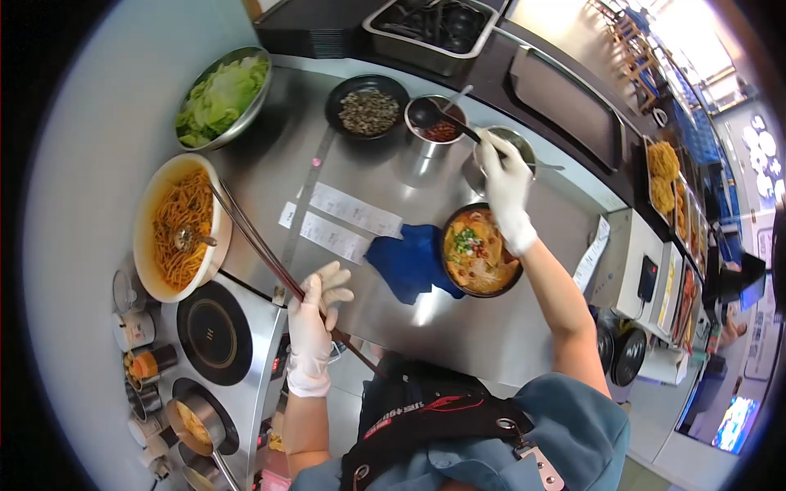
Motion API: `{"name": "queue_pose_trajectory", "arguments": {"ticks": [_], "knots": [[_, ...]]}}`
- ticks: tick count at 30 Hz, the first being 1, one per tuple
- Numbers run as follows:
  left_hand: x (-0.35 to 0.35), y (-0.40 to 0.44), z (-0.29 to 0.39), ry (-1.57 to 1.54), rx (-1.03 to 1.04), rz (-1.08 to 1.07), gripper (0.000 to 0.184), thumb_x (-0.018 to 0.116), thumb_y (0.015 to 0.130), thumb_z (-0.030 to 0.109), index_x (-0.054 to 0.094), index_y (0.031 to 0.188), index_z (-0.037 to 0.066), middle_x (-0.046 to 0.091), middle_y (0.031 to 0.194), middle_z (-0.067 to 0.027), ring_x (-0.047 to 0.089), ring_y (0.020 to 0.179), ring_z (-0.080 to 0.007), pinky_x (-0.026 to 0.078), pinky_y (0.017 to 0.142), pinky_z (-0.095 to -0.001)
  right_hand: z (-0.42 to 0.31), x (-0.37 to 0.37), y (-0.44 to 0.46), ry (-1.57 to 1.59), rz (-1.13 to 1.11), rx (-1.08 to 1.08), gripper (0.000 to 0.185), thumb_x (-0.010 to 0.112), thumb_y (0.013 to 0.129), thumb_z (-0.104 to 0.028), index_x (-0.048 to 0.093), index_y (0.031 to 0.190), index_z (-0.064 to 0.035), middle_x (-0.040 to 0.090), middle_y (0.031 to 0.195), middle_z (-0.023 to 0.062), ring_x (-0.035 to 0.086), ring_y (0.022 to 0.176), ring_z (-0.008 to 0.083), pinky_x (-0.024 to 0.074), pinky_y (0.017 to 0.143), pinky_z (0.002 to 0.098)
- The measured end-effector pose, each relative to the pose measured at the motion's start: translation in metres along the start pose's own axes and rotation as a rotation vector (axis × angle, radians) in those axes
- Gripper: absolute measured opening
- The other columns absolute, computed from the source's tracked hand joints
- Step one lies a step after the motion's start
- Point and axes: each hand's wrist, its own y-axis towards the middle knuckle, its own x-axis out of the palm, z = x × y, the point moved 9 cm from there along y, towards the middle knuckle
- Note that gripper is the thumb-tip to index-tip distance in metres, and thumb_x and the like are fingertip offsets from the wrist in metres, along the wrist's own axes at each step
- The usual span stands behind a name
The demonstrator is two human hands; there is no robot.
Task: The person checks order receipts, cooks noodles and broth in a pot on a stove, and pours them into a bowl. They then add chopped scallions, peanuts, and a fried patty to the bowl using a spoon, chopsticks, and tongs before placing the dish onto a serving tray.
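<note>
My left hand [313,327], in a white glove, holds long dark chopsticks [260,245], their far ends near a white bowl of noodles [178,233]. My gloved right hand [506,184] grips the handle of a black ladle [427,113], whose head is over a metal pot of red contents [442,131]. Beneath my right wrist is a dark bowl of soup [479,254] topped with chopped green onion. A blue cloth [413,262] lies against its left side.
A bowl of lettuce [221,102] and a black bowl of small pieces [368,112] stand at the back. Paper slips [348,217] lie mid-counter. An induction plate [214,331] and a pan [196,417] are at left. A metal pot [520,147] is behind my right hand.
</note>
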Motion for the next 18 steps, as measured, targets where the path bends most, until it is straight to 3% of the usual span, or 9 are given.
{"name": "queue_pose_trajectory", "arguments": {"ticks": [4, 5, 8, 11, 12, 14, 16, 17, 18], "knots": [[-0.034, -0.022, -0.008, -0.021, 0.003, 0.074, 0.04, 0.039, 0.101, 0.03, 0.057, 0.116, -0.003, 0.067, 0.097, -0.0115, 0.061, 0.067, -0.0088, 0.033, 0.04, -0.0147, 0.068, 0.117, 0.036, 0.635, 0.073, 0.402, 0.022, 0.06, 0.092, -0.016, 0.065, 0.104, 0.0014, 0.065, 0.079, 0.0066, 0.06, 0.064, 0.0116, 0.0509, 0.062, 0.0226], [-0.043, -0.025, -0.01, -0.022, 0.008, 0.091, 0.04, 0.039, 0.101, 0.03, 0.057, 0.116, -0.003, 0.067, 0.096, -0.0112, 0.061, 0.067, -0.0087, 0.033, 0.04, -0.0147, 0.095, 0.137, 0.04, 0.624, 0.123, 0.476, 0.019, 0.059, 0.092, -0.016, 0.065, 0.099, 0.0009, 0.066, 0.08, 0.0088, 0.061, 0.063, 0.013, 0.054, 0.058, 0.0253], [-0.064, -0.03, -0.018, -0.055, -0.014, 0.148, 0.04, 0.04, 0.101, 0.03, 0.058, 0.114, -0.003, 0.067, 0.093, -0.01, 0.058, 0.063, -0.0067, 0.032, 0.04, -0.0145, 0.125, 0.175, 0.03, 0.63, 0.043, 0.632, 0.027, 0.06, 0.091, -0.017, 0.059, 0.108, 0.0037, 0.065, 0.094, 0.0171, 0.066, 0.075, 0.0231, 0.0569, 0.067, 0.0323], [-0.078, -0.032, -0.023, -0.088, -0.029, 0.198, 0.04, 0.042, 0.101, 0.031, 0.06, 0.112, -0.002, 0.066, 0.09, -0.0079, 0.049, 0.055, -0.0037, 0.028, 0.041, -0.0154, 0.123, 0.16, -0.003, 0.624, -0.03, 0.774, 0.033, 0.062, 0.09, -0.02, 0.056, 0.11, 0.0057, 0.063, 0.104, 0.0193, 0.066, 0.086, 0.0262, 0.0558, 0.073, 0.0329], [-0.081, -0.033, -0.023, -0.131, -0.01, 0.193, 0.04, 0.042, 0.101, 0.032, 0.06, 0.112, -0.002, 0.065, 0.088, -0.0071, 0.046, 0.053, -0.0035, 0.027, 0.041, -0.0159, 0.121, 0.143, -0.017, 0.546, -0.024, 0.776, 0.029, 0.062, 0.089, -0.018, 0.057, 0.105, 0.0051, 0.064, 0.098, 0.0157, 0.065, 0.08, 0.0236, 0.0545, 0.069, 0.0309], [-0.074, -0.027, -0.024, -0.208, 0.016, 0.124, 0.041, 0.043, 0.1, 0.033, 0.06, 0.112, -0.003, 0.064, 0.085, -0.0055, 0.04, 0.049, -0.0031, 0.024, 0.041, -0.0169, 0.08, 0.101, -0.051, 0.382, -0.127, 0.487, 0.018, 0.057, 0.09, -0.013, 0.059, 0.102, -0.0005, 0.062, 0.081, 0.0076, 0.06, 0.065, 0.0135, 0.0494, 0.058, 0.0252], [-0.055, -0.023, -0.017, -0.309, 0.039, 0.093, 0.045, 0.046, 0.099, 0.037, 0.059, 0.115, -0.002, 0.054, 0.074, 0.0, 0.03, 0.046, -0.0044, 0.022, 0.039, -0.0176, 0.016, 0.059, -0.116, 0.3, -0.27, 0.362, 0.026, 0.06, 0.089, -0.015, 0.059, 0.109, 0.0007, 0.062, 0.087, 0.0069, 0.06, 0.075, 0.0147, 0.0503, 0.069, 0.0287], [-0.041, -0.017, -0.017, -0.513, 0.035, -0.018, 0.043, 0.046, 0.099, 0.036, 0.058, 0.117, -0.002, 0.057, 0.08, -0.0021, 0.03, 0.048, -0.0049, 0.024, 0.039, -0.0174, -0.002, 0.04, -0.149, 0.259, -0.338, 0.313, 0.032, 0.063, 0.088, -0.016, 0.059, 0.115, 0.0009, 0.063, 0.093, 0.0071, 0.061, 0.078, 0.0165, 0.0514, 0.074, 0.031], [-0.024, -0.012, -0.021, -0.718, 0.001, -0.116, 0.042, 0.045, 0.099, 0.035, 0.056, 0.119, -0.001, 0.059, 0.086, -0.0042, 0.029, 0.049, -0.0055, 0.025, 0.038, -0.0172, -0.022, 0.019, -0.177, -0.183, -0.387, -0.17, 0.037, 0.067, 0.085, -0.012, 0.058, 0.12, -0.0027, 0.062, 0.099, 0.0061, 0.061, 0.081, 0.0163, 0.0515, 0.078, 0.0318]]}}
